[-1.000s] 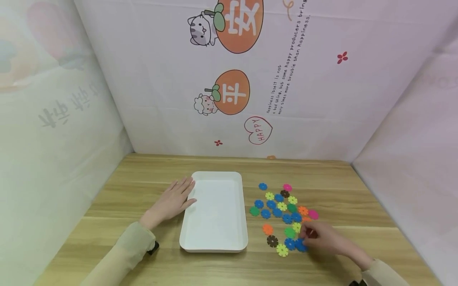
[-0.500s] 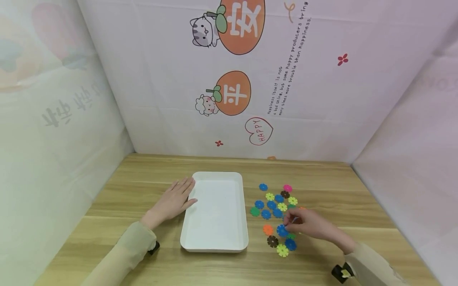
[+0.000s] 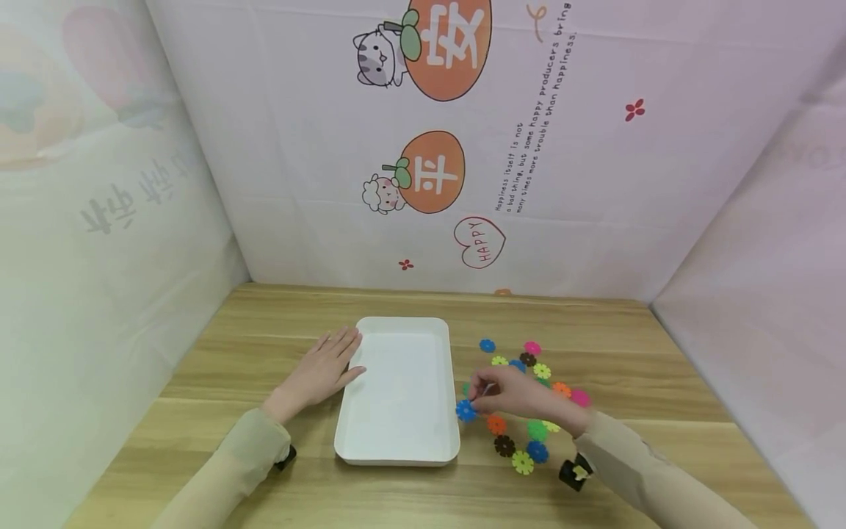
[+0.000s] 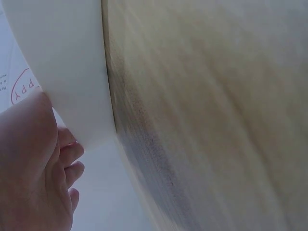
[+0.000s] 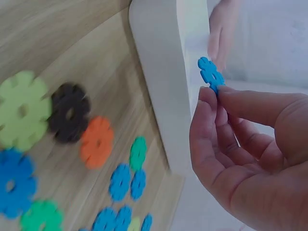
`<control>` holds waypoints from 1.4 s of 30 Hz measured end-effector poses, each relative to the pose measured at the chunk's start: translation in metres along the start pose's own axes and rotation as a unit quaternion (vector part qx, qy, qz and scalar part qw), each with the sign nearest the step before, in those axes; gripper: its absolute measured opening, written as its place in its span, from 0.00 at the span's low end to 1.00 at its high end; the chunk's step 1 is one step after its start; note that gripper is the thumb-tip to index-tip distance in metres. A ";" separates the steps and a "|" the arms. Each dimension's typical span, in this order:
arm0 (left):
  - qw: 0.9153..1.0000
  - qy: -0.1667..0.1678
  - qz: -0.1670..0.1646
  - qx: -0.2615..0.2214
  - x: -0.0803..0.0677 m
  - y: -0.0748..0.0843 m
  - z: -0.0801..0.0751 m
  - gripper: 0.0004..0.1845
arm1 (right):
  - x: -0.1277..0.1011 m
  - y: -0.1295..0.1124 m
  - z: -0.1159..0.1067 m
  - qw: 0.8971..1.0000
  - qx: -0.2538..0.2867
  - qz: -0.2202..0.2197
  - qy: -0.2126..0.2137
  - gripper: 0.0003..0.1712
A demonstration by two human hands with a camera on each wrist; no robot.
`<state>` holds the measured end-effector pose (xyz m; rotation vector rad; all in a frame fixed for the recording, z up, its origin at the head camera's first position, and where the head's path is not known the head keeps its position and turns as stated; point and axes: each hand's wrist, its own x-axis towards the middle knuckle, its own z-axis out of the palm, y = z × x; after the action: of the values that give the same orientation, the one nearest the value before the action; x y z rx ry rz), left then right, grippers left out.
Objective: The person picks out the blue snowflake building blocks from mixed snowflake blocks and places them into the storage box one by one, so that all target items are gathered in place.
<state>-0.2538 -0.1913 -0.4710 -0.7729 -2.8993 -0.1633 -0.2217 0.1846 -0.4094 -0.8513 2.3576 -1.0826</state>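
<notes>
Right hand [image 3: 522,397] has swung left off the pile since half a second ago, pinching a blue flower piece [image 3: 465,410] right at the white tray [image 3: 396,455]'s right rim. Looks like mid-carry; next it needs clearing the rim, then letting go. Left hand [image 3: 320,371] rests flat, fingers straight, against the tray's left edge.

Partly hidden, cropped, blurred

Several coloured discs [image 3: 537,430] masked beneath right hand [image 3: 522,397]; count indeterminate. Left hand [image 4: 29,168] cropped at 8 o'clock in left wrist view, fingertips out of sight behind white tray [image 4: 67,72]. Table [image 4: 216,120] grain smeared there.
</notes>
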 end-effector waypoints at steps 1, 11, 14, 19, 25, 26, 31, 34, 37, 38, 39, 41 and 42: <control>1.000 0.001 0.001 -0.001 0.000 0.000 0.000 0.38 | 0.005 -0.003 0.003 1.000 0.001 0.004 -0.002 0.05; 1.000 0.004 0.000 -0.004 -0.001 0.000 -0.001 0.38 | 0.053 -0.028 0.031 0.999 -0.026 0.020 -0.015 0.02; 1.000 0.002 -0.003 -0.007 0.000 0.001 -0.002 0.38 | 0.062 -0.032 0.040 0.999 -0.017 0.029 -0.025 0.02; 1.000 -0.001 -0.008 -0.003 0.000 0.001 -0.001 0.38 | 0.076 -0.037 0.053 0.999 -0.007 0.041 -0.034 0.02; 1.000 -0.001 -0.016 -0.001 0.000 -0.001 -0.001 0.38 | 0.091 -0.044 0.066 0.997 -0.010 0.054 -0.048 0.02; 1.000 -0.001 -0.016 0.000 0.000 -0.001 -0.001 0.38 | 0.093 -0.045 0.068 0.997 -0.012 0.058 -0.051 0.02; 1.000 -0.001 -0.014 0.002 0.001 -0.001 -0.001 0.38 | 0.103 -0.049 0.077 0.995 -0.024 0.073 -0.057 0.02; 1.000 -0.003 -0.015 0.001 0.000 -0.001 0.000 0.38 | 0.108 -0.051 0.081 0.995 -0.017 0.076 -0.059 0.03; 1.000 -0.005 -0.014 -0.001 0.000 0.000 0.000 0.38 | 0.110 -0.053 0.085 0.995 -0.009 0.082 -0.060 0.03; 1.000 -0.004 -0.014 -0.002 -0.001 0.000 0.000 0.38 | 0.111 -0.054 0.086 0.994 -0.006 0.086 -0.061 0.03; 1.000 -0.003 -0.013 -0.002 -0.001 0.000 0.000 0.38 | 0.111 -0.054 0.087 0.994 -0.004 0.089 -0.062 0.03; 1.000 -0.003 -0.013 -0.003 0.000 0.001 0.000 0.38 | 0.113 -0.055 0.089 0.993 -0.006 0.095 -0.064 0.03; 1.000 -0.002 -0.013 -0.003 0.000 0.001 0.000 0.38 | 0.113 -0.055 0.090 0.993 -0.006 0.097 -0.065 0.03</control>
<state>-0.2532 -0.1907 -0.4710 -0.7370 -2.9155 -0.1741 -0.2326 0.0323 -0.4337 -0.6592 2.2855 -0.9058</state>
